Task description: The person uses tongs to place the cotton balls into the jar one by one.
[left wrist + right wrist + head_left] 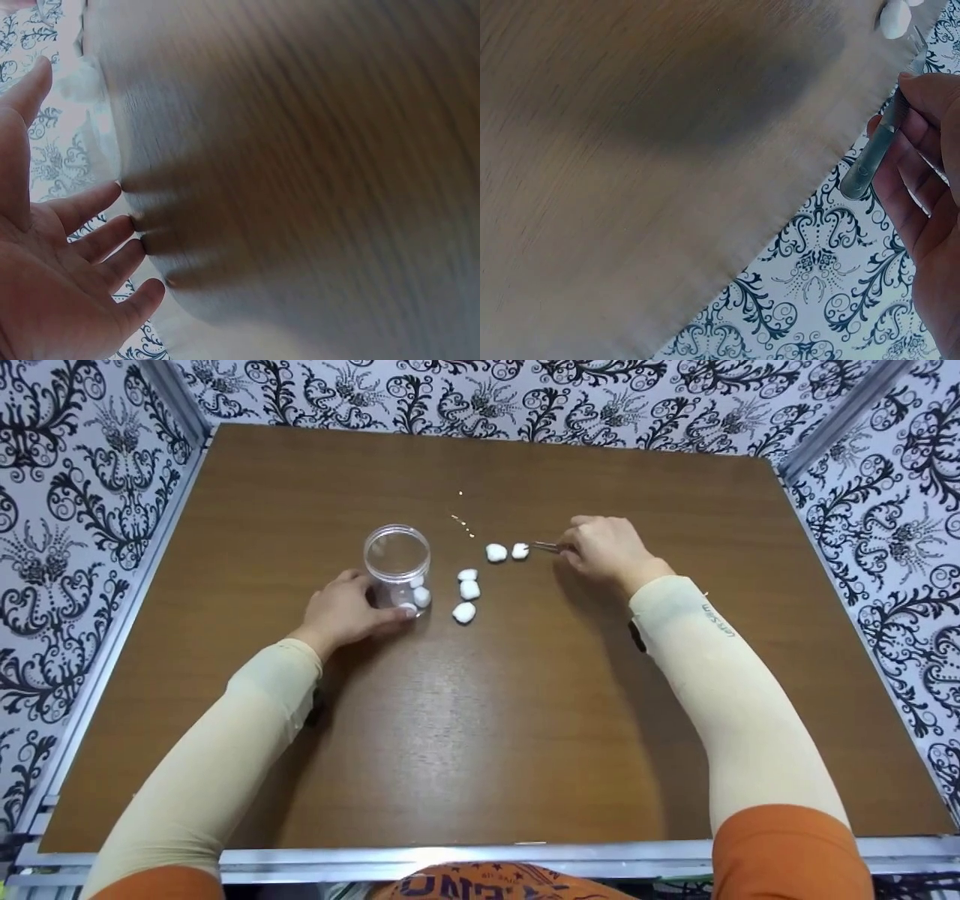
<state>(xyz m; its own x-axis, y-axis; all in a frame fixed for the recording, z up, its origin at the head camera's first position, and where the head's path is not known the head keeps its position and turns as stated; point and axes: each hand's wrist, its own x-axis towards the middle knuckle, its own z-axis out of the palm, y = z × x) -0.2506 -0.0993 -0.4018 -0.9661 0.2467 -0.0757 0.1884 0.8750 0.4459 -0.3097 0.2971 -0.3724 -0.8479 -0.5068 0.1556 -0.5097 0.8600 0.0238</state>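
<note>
The right hand (607, 551) pinches a slim metal fork (546, 547), thumb on top and fingers beneath; the right wrist view shows its smooth, rounded handle end sticking out past the fingers and its narrow tines at the other end. The tines reach a small white lump (520, 551) on the desk (450, 750); whether they pierce it or merely touch it, I cannot tell.

The left hand (345, 607) is spread at the left side of a clear, round jar (397, 553), its thumb extended across the front near the base. In the left wrist view the fingers stand apart and nearly straight, their tips at the desk surface, and the jar is a pale, blurred shape between thumb and forefinger.

The jar stands upright, its walls see-through and glossy, its rim ringed with ridges; white lumps (422, 598) lie in its lower part. To its right, three more lumps (469, 589) form a rough line, the upper two touching. Another lump (496, 553) sits just left of the one at the tines. All are matte, rounded and slightly irregular, like pebbles.

The desk is brown with streaky wood grain and a soft sheen; tiny bright flecks (463, 523) show on it beyond the lumps.
</note>
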